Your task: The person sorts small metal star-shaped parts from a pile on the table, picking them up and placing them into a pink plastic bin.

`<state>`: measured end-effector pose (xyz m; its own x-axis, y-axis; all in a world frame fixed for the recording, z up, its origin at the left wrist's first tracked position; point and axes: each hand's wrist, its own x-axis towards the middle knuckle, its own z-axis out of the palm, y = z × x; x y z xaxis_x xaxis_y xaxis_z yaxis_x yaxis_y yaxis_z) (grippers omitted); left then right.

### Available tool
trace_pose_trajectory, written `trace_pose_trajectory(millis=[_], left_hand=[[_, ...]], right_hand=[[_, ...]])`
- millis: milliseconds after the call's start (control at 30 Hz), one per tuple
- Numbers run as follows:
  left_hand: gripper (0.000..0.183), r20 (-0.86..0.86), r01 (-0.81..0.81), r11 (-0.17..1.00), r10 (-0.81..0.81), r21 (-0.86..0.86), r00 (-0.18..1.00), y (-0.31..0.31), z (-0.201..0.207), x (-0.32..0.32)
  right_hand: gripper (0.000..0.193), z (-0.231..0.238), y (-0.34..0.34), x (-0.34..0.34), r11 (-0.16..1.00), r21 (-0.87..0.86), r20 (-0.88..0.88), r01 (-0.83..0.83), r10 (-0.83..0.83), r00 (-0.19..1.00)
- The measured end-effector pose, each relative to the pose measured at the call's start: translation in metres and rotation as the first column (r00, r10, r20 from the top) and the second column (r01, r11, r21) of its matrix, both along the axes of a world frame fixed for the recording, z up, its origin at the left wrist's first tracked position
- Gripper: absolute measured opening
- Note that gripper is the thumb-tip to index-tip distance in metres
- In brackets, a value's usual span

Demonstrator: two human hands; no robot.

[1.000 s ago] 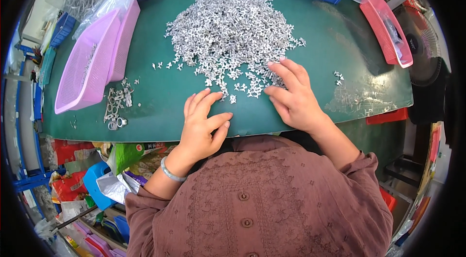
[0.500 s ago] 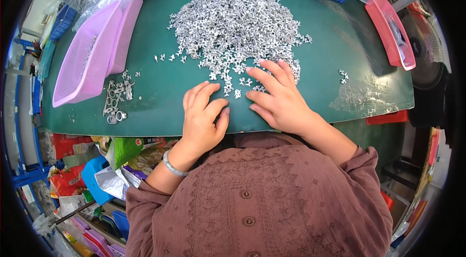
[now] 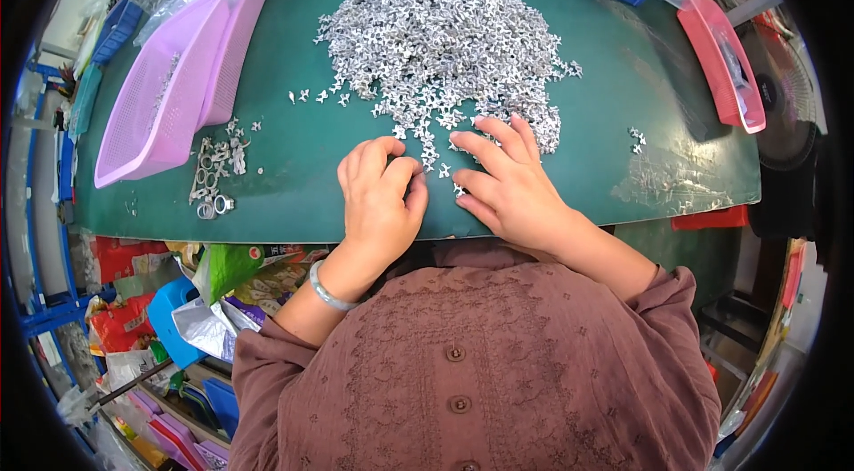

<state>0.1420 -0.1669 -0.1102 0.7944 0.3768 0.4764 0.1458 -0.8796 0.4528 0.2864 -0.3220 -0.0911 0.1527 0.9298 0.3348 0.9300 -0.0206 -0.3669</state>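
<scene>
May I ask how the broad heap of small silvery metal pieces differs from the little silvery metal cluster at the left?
The broad heap of small silvery metal pieces is piled high, whereas the little silvery metal cluster lies low and loose. The heap's pieces look alike and branched, while the cluster includes rings. Both lie on the green tabletop.

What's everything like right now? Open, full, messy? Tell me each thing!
Silver pieces, heaped, scattered at the near edge
Left hand, curled; can't tell if holding anything
Right hand, spread, by the near edge
Bracelet, worn on left wrist
Front pink basket, open, small bits inside
Red basket, open, plastic inside
Fan, can't tell if spinning
</scene>
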Motion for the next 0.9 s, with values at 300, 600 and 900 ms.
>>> trace_pose_trajectory(millis=[300,600,900], left_hand=[[0.024,-0.013,0.008,0.999,-0.009,-0.051,1.000,-0.001,0.001,0.005],[0.026,-0.020,0.044,0.997,-0.046,-0.066,0.999,-0.002,0.004,-0.008],[0.027,-0.051,0.005,0.994,-0.011,-0.112,0.999,-0.003,0.003,-0.009]], right_hand=[[0.023,0.009,-0.011,0.000,0.999,-0.024,-0.022,-0.024,0.024,0.999],[0.022,0.007,0.000,-0.002,0.999,-0.032,0.027,0.017,-0.016,1.000],[0.022,0.007,0.014,-0.005,1.000,-0.019,0.035,0.001,0.000,0.999]])
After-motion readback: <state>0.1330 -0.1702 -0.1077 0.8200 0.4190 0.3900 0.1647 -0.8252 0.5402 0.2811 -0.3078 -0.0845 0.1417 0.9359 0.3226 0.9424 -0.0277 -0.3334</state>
